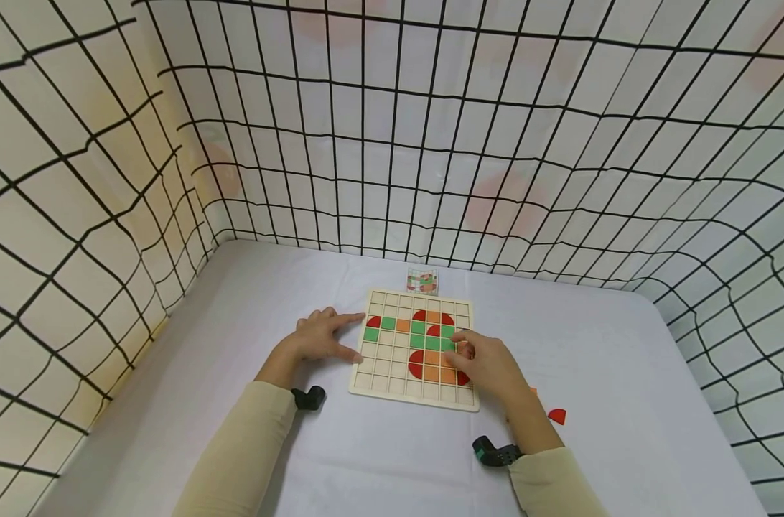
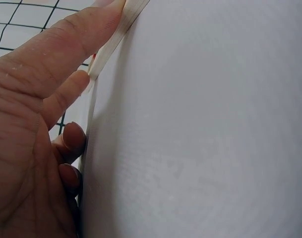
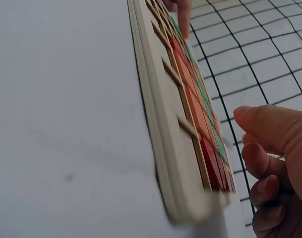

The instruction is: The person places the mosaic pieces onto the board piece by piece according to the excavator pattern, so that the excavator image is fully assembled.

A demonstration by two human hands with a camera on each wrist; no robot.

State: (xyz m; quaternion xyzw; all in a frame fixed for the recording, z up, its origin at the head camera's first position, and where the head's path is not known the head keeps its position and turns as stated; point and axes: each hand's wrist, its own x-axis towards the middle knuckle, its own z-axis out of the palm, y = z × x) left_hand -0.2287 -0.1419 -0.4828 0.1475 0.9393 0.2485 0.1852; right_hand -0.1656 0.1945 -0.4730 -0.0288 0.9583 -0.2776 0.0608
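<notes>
A pale wooden grid board (image 1: 385, 370) lies flat on the white-covered table. Green squares (image 1: 425, 342), orange squares (image 1: 432, 373) and red quarter-round pieces (image 1: 416, 364) fill some of its cells. My left hand (image 1: 317, 337) touches the board's left edge with thumb and forefinger spread; its other fingers bend loosely in the left wrist view. Over the board's right side is my right hand (image 1: 492, 362), thumb and forefinger apart by the green and orange squares. In the right wrist view, nothing shows between these fingers (image 3: 262, 119). The hand covers some right-hand cells.
A small picture card (image 1: 422, 281) with a coloured pattern sits just behind the board. Right of the right forearm lies a loose red quarter-round piece (image 1: 557, 416), near a partly hidden orange piece (image 1: 533, 391). Black wire mesh (image 1: 392, 151) rises around the table's back and sides.
</notes>
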